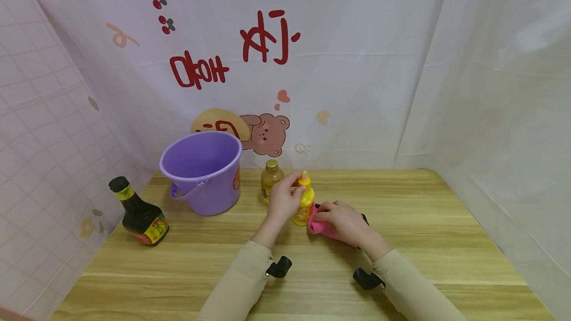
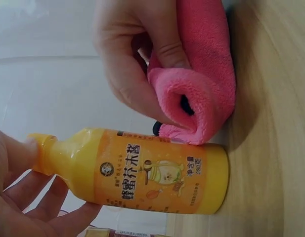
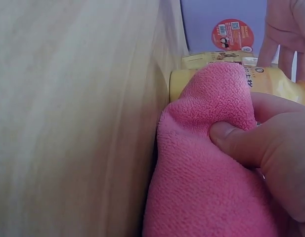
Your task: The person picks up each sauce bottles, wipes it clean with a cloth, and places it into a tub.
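My left hand [image 1: 283, 199] holds a yellow honey mustard squeeze bottle [image 1: 303, 207] by its cap and neck. The bottle stands upright on the wooden table, its printed label showing in the left wrist view. My right hand [image 1: 345, 219] grips a folded pink towel [image 1: 324, 229], with the thumb on top in the right wrist view. One rolled end of the towel [image 2: 184, 103] lies against the lower side of the bottle [image 2: 142, 173]. Dark edging shows inside the fold.
Just behind my left hand stands a capped glass bottle [image 1: 271, 177] with golden contents. A purple bucket [image 1: 214, 194] sits to its left. Farther left is a dark sauce bottle [image 1: 144, 219] with a black cap. A printed curtain [image 1: 357, 88] hangs along the table's back edge.
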A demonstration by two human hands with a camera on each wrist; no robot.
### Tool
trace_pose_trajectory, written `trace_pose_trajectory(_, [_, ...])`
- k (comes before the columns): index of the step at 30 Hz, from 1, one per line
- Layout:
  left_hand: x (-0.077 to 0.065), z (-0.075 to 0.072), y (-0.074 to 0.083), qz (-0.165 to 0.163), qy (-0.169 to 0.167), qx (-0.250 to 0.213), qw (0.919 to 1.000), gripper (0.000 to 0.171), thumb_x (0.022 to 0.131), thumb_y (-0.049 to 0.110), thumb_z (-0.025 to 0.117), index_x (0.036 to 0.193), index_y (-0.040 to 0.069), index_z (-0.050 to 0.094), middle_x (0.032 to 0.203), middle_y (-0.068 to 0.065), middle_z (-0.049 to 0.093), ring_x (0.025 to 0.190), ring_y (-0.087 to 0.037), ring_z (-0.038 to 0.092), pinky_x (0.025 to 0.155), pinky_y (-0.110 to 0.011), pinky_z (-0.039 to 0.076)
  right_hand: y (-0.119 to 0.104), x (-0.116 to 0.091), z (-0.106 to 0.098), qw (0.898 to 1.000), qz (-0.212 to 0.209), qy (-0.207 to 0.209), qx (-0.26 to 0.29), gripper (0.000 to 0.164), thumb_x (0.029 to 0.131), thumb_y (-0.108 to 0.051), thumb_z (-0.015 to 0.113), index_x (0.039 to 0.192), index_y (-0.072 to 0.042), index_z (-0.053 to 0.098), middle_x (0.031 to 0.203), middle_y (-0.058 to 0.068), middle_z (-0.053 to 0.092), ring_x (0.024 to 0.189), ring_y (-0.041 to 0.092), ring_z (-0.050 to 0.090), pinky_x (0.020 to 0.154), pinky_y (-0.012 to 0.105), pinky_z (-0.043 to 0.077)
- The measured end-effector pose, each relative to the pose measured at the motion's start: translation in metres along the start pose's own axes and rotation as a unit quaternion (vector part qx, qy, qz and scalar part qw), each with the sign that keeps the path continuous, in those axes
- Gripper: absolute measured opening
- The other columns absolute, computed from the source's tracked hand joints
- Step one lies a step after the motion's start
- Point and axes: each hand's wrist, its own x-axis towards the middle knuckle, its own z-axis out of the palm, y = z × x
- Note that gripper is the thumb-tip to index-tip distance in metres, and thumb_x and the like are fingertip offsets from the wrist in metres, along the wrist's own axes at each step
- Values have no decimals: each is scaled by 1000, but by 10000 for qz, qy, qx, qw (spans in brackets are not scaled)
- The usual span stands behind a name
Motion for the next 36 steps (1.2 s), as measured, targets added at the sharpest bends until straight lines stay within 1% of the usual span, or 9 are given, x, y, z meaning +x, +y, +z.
trace_pose_trajectory(2, [0,0,1,-11,32,58,10000,27,89,3,72,116,2,68,109,-12,70,100,-25,67,83,-37,57,1,0,1,10000,-42,45,-36,20,84,-25,82,102,-25,76,106,2,66,87,23,60,73,40,53])
trace_pose_trajectory(5, [0,1,4,-104,112,280,9995,29,88,12,75,115,4,69,110,-10,70,100,-24,66,87,-39,55,2,0,2,9999,-82,114,-51,21,82,-22,83,102,-23,76,105,3,66,86,23,60,73,40,54])
trace_pose_trajectory(10, [0,6,11,-325,374,940,9943,41,85,32,80,117,9,69,111,-6,68,101,-22,65,87,-38,54,4,-3,1,9998,-7,170,78,21,83,-22,82,103,-22,75,106,3,66,89,23,62,76,41,54])
trace_pose_trajectory(14, [2,10,14,-395,618,1474,9863,46,80,44,82,111,12,69,107,-5,65,98,-21,62,80,-37,54,7,-4,-1,9996,0,225,139,22,83,-24,83,103,-21,76,106,3,67,90,23,63,77,41,54])
trace_pose_trajectory(18, [4,13,16,-522,738,1749,9804,46,76,48,84,102,15,67,100,-4,62,91,-21,61,69,-37,53,8,-6,-2,9994,4,276,230,22,82,-24,84,103,-22,76,105,2,67,90,21,63,77,40,54])
trace_pose_trajectory(21, [6,13,17,-624,736,1805,9788,44,74,47,85,98,16,65,98,-3,61,89,-22,61,66,-38,53,9,-6,-3,9992,45,295,264,23,81,-23,84,103,-22,76,106,2,67,89,22,62,77,40,54])
trace_pose_trajectory(25, [6,13,17,-610,762,1810,9786,41,76,46,84,97,15,66,96,-4,61,87,-22,62,66,-38,53,9,-7,-6,9990,64,350,253,24,81,-20,84,103,-22,76,106,2,67,89,22,62,76,40,54])
trace_pose_trajectory(31, [8,13,12,-468,847,1641,9817,37,78,40,85,97,14,67,93,-3,61,85,-22,61,68,-36,53,12,-9,-12,9983,151,486,279,29,79,-13,85,105,-21,76,107,3,66,94,24,63,78,42,55])
trace_pose_trajectory(36, [9,9,9,-275,808,1375,9868,31,80,33,85,97,12,70,91,-3,65,84,-21,62,72,-35,54,15,-8,-26,9968,188,663,401,35,80,0,80,108,-19,75,110,5,66,99,27,63,81,44,55])
